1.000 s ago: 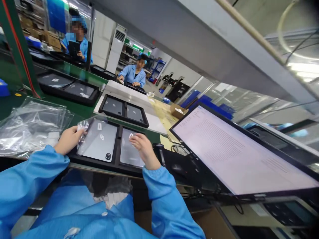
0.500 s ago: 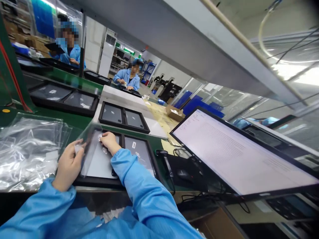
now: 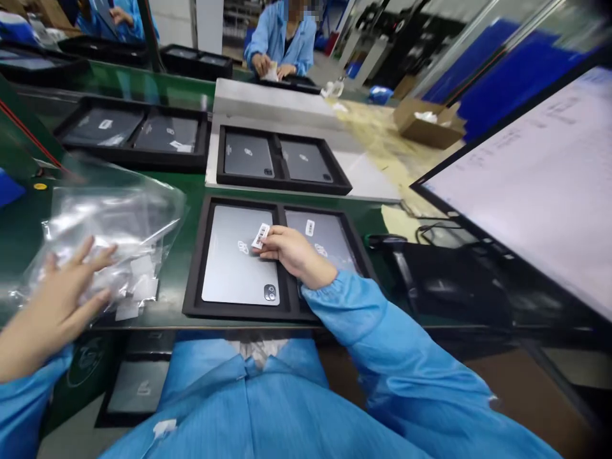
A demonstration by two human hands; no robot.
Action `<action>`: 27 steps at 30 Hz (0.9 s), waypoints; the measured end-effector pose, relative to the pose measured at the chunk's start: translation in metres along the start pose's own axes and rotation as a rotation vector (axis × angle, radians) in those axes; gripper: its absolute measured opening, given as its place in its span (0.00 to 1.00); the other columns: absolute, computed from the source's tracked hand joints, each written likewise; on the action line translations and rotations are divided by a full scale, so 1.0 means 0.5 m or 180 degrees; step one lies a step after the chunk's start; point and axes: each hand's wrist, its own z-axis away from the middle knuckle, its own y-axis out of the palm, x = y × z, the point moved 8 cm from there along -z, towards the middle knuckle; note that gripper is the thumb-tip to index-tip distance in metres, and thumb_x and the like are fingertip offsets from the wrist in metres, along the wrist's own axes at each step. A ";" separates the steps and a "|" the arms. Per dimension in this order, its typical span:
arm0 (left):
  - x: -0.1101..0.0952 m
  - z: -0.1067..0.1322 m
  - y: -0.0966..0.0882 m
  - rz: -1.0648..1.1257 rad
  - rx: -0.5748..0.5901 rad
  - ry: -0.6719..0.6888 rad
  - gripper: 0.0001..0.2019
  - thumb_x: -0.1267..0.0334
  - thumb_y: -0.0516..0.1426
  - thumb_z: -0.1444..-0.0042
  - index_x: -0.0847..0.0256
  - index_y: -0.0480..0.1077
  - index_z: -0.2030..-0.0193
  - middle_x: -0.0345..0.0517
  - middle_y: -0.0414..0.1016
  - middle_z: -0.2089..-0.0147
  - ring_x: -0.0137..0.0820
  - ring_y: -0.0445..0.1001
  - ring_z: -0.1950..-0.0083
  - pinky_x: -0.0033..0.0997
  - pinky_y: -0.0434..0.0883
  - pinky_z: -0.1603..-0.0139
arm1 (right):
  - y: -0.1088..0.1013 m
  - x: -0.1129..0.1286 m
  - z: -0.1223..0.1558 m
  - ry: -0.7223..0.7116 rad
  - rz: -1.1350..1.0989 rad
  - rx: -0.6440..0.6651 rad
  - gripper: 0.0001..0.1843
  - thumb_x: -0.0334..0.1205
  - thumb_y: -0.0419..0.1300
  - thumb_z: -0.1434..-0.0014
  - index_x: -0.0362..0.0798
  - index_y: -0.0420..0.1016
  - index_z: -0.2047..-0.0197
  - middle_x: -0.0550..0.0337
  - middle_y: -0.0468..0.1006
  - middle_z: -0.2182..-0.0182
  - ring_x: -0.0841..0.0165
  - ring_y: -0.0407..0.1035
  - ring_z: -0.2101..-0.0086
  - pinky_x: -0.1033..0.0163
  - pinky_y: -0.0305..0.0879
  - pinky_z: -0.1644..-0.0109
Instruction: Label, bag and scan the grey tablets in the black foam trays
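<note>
While the right hand (image 3: 291,252) pinches a barcode label (image 3: 261,235) above the left tablet (image 3: 236,262) in its tray (image 3: 191,299), the left hand (image 3: 57,299) — fingers spread — presses the plastic bags (image 3: 109,236); a skewed label could stick crooked.

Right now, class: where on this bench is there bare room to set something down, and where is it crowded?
Bare green belt shows between the near tray and the plastic bags, and in a strip ahead of the tray. The white board has room right of the middle tray. Crowded: the bags under the left hand, and the tray where the right hand holds a label.
</note>
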 end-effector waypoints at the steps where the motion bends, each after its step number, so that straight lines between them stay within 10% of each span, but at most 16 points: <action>1: -0.018 -0.002 0.029 -0.0135 0.0196 0.0175 0.32 0.45 0.45 0.35 0.56 0.63 0.29 0.51 0.62 0.26 0.55 0.50 0.21 0.71 0.45 0.26 | 0.000 0.002 0.002 -0.0099 0.0030 -0.0010 0.08 0.29 0.68 0.44 0.45 0.75 0.72 0.58 0.81 0.75 0.70 0.79 0.72 0.71 0.74 0.70; 5: -0.060 -0.001 0.089 -0.0698 0.0385 0.0349 0.33 0.46 0.43 0.31 0.59 0.60 0.26 0.53 0.57 0.23 0.59 0.48 0.21 0.72 0.50 0.28 | 0.022 -0.001 0.000 -0.0368 0.0478 0.0230 0.10 0.33 0.72 0.46 0.45 0.75 0.75 0.61 0.77 0.81 0.74 0.72 0.78 0.72 0.70 0.74; 27: -0.067 -0.023 0.043 -0.0253 0.0376 -0.0285 0.33 0.41 0.41 0.33 0.60 0.69 0.34 0.56 0.64 0.27 0.57 0.53 0.23 0.73 0.52 0.29 | 0.036 -0.006 -0.013 -0.0231 0.0297 0.0425 0.11 0.31 0.73 0.46 0.45 0.75 0.73 0.61 0.77 0.82 0.74 0.71 0.80 0.71 0.71 0.75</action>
